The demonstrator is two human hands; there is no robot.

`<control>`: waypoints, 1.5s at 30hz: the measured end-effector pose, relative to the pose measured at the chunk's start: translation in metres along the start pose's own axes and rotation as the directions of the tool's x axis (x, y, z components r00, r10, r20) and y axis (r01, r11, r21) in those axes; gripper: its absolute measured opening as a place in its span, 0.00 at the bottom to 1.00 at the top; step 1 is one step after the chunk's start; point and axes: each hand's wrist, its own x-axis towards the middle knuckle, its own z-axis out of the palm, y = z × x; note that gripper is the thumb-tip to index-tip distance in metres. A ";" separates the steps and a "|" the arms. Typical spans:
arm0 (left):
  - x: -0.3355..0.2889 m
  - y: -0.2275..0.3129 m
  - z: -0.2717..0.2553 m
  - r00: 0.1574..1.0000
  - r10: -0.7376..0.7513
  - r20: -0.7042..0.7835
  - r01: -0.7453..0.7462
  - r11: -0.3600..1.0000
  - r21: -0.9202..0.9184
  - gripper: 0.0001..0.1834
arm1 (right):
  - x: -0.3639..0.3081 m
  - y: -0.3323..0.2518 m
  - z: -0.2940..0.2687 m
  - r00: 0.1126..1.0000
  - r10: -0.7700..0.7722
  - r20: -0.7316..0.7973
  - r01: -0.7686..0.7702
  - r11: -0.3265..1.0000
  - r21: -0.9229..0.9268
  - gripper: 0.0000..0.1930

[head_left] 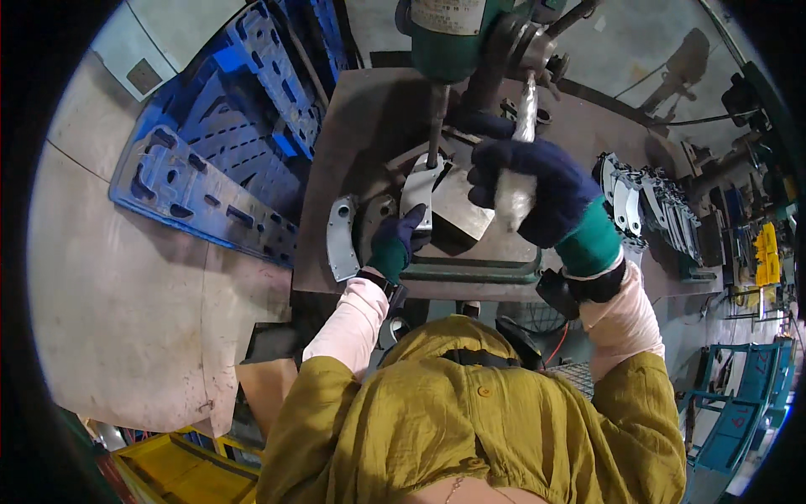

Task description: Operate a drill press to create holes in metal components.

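Note:
A green drill press [449, 50] stands over the bench, its spindle [437, 126] coming down onto the upper end of a curved silver metal bracket [418, 191]. With its gloved fingers, my left hand [398, 238] holds the lower end of that bracket. Wrapped round the plastic-covered feed lever [526, 118] is my right hand [541, 181], in a dark blue glove with a green cuff. Beside my left hand, a second curved bracket [341, 244] lies on the bench. A metal block [460, 204] sits just right of the held bracket.
Many similar brackets [628, 197] are piled on the right of the brown bench [319, 181]. Blue plastic pallets [201, 189] lean at the left. Yellow holders [766, 256] and a blue rack [729, 428] stand at the far right. A yellow frame [180, 470] is at lower left.

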 end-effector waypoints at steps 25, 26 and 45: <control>0.018 -0.013 -0.002 0.959 0.055 -0.278 0.094 0.865 0.493 0.35 | 0.080 0.076 -0.083 0.549 -0.795 -0.259 0.158 0.403 -0.901 0.14; 0.018 -0.014 -0.003 0.969 0.070 -0.238 0.037 0.907 0.419 0.34 | 0.081 0.074 -0.081 0.550 -0.785 -0.285 0.160 0.434 -0.887 0.15; 0.016 -0.009 0.006 0.959 -0.265 -0.106 0.248 0.958 -0.146 0.23 | 0.138 0.062 -0.175 0.252 -0.961 0.116 -0.334 -0.199 -0.921 0.12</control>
